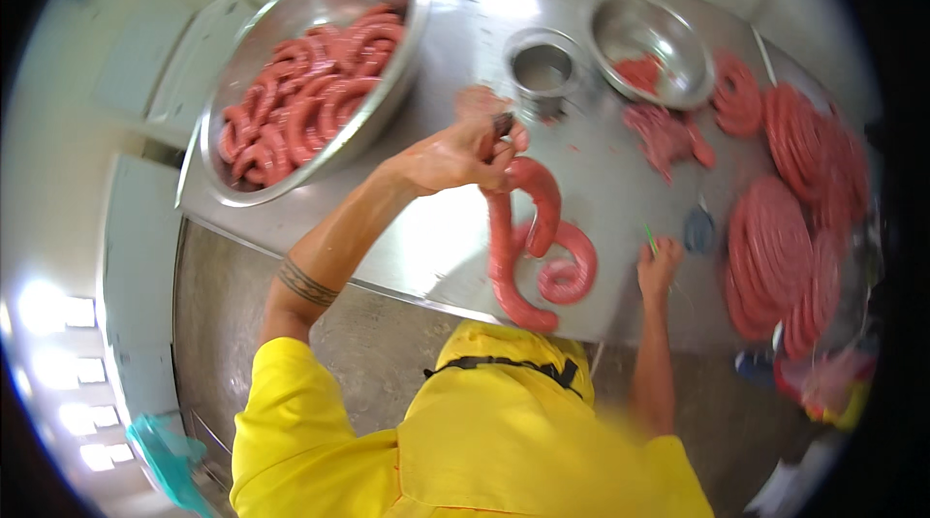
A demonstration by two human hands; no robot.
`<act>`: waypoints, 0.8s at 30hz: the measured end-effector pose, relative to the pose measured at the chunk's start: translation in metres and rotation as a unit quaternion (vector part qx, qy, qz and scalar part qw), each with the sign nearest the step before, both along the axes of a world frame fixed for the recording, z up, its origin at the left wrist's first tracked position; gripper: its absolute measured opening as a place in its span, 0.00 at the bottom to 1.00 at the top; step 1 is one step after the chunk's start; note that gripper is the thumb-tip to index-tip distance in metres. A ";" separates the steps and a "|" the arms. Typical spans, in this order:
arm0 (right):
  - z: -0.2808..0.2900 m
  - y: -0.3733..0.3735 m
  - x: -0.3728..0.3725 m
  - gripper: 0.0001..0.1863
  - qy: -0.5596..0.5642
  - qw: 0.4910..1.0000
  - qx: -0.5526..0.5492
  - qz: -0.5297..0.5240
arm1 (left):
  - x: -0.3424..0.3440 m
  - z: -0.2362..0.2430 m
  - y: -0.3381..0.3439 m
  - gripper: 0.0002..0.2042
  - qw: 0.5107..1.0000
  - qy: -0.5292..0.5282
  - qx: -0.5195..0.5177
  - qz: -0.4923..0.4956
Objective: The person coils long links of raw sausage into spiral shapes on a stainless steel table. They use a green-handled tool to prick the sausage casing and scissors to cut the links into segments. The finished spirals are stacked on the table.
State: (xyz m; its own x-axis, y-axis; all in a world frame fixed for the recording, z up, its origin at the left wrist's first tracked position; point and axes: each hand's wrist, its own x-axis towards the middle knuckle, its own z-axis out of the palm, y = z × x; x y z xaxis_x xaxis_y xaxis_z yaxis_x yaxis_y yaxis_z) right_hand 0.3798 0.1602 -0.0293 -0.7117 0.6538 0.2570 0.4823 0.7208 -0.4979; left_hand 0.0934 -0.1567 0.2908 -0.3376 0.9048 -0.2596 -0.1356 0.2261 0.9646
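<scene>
My left hand, its forearm banded with a dark tattoo, grips a raw pink sausage near its upper end. Two lengths hang from the fingers, one bending round to the right. A small dark thing shows at the fingers; its kind is unclear. Just right of the hanging lengths, a curled sausage end rests on the steel table. Lower right, my right hand is closed around a thin bright green item, too small to name. A blue-grey object lies beside it.
A large steel bowl of sausages stands at the far left. Behind my left hand is a metal cylinder; right of it, a smaller bowl holds some meat. Beyond lie a meat lump and several coiled sausages.
</scene>
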 end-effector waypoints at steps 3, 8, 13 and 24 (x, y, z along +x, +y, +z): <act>-0.003 -0.011 -0.009 0.12 -0.006 0.999 0.048 -0.023 | -0.034 0.047 -0.041 0.08 0.994 -0.021 0.069 0.086; -0.004 -0.018 -0.012 0.11 -0.027 0.994 0.089 -0.053 | -0.130 0.126 -0.133 0.16 0.975 0.064 0.106 0.185; -0.007 -0.019 -0.013 0.11 -0.077 0.989 0.105 -0.076 | -0.269 0.172 -0.218 0.10 0.926 0.165 0.051 0.336; 0.002 -0.029 -0.015 0.12 -0.138 0.981 0.063 -0.122 | -0.520 -0.001 -0.354 0.05 0.780 0.340 -0.052 0.523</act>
